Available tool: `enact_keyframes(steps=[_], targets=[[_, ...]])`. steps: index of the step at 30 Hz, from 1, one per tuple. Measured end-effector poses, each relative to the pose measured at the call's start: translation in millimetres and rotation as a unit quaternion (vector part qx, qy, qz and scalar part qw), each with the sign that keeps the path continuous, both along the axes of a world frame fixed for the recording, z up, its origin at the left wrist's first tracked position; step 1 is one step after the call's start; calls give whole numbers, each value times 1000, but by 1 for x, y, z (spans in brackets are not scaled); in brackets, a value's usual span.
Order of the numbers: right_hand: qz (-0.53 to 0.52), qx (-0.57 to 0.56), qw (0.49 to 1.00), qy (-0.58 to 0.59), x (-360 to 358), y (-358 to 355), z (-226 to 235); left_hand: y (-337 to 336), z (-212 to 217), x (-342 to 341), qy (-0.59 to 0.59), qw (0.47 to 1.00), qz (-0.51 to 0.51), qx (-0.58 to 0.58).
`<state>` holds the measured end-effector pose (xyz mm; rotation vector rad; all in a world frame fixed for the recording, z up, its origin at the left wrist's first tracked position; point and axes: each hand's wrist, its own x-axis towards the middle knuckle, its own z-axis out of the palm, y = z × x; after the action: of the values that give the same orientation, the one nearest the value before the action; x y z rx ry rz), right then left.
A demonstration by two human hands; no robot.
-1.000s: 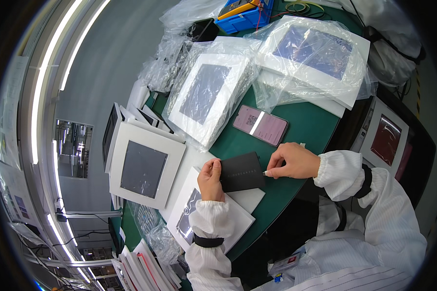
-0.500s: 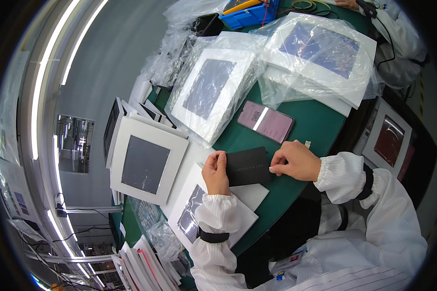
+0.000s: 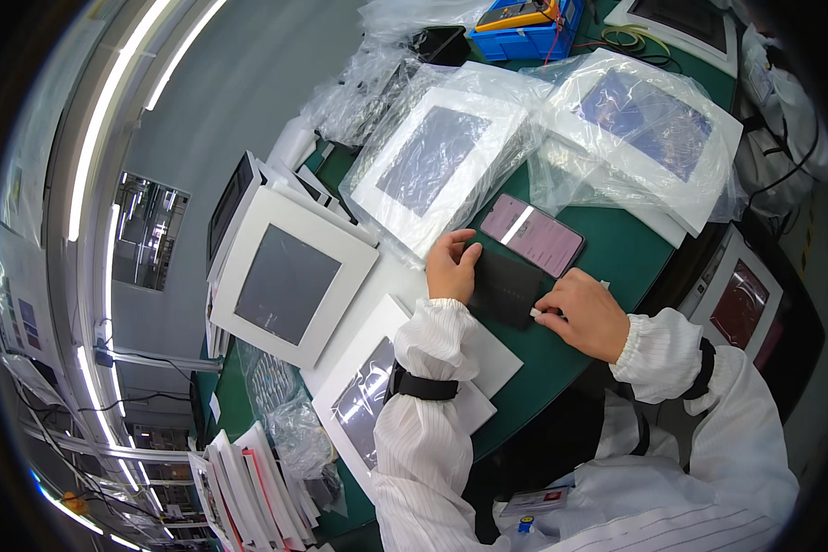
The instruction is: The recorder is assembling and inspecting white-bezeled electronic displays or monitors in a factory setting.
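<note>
My left hand (image 3: 451,267) is closed on the left edge of a flat black case (image 3: 506,290), its thumb near the upper corner. Close to the case's right edge, my right hand (image 3: 587,315) pinches a small white piece (image 3: 534,313); its kind is too small to tell. A phone (image 3: 532,235) with a lit pinkish screen lies just beyond the case on the green table (image 3: 561,368). Left of my left forearm, partly covered by the sleeve, is a white-framed panel (image 3: 363,405) with a dark screen.
Two bagged white-framed panels (image 3: 432,152) lie beyond the phone. A leaning framed panel (image 3: 287,281) and several others stand at left. A blue bin (image 3: 529,41) holds a yellow meter. Plastic wrap (image 3: 294,432) and stacked white boards (image 3: 248,488) sit lower left.
The view has shifted, moving the table's things in the picture. My left hand has moved up along the case's left edge. The white piece shows more clearly between my right fingers.
</note>
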<state>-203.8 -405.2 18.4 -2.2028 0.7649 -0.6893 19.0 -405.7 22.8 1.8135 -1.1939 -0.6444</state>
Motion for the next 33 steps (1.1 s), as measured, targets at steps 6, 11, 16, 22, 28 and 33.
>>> enact_keyframes(steps=[6,11,16,22,28,33], targets=[[-43,-19,999,10,-5,-8,17,19,9,-6,-133,989,-30,-57],[-87,-94,990,57,-10,-21,20,79,48,-22,-148,984,-98,9],[-113,-170,975,91,-11,-28,11,159,81,-15,-147,982,-108,46],[-90,-134,984,79,-5,-28,6,239,99,8,-122,986,-15,110],[-130,-171,973,80,-5,-30,-2,290,90,33,-114,984,51,129],[-145,-155,974,85,-1,-26,-2,331,91,46,-104,979,64,160]])
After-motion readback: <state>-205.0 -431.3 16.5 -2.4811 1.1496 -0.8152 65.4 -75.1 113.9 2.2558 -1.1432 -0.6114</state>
